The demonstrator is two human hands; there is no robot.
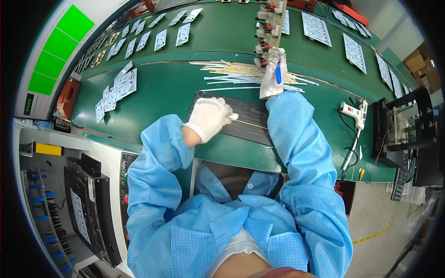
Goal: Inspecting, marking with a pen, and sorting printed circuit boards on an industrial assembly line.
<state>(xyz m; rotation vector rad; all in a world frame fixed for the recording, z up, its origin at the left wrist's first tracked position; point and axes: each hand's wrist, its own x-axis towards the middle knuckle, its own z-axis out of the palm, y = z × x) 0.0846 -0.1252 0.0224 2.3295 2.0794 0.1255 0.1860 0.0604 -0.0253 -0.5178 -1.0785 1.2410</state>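
Observation:
My left hand, in a white glove, is closed with its fingertips over a black grooved tray. A thin pale strip lies along a groove beside those fingers; whether they pinch it is hidden. Farther off and to the right, my gloved right hand grips the near end of a circuit board crowded with black, white and red components. A small blue piece shows against that glove. Just left of and beneath this hand spreads a loose pile of thin white and tan strips.
White circuit boards overlap at the left; more boards lie on the far green bench. A white glue gun with a cable sits right, near a black fixture. A screen with green blocks stands far left.

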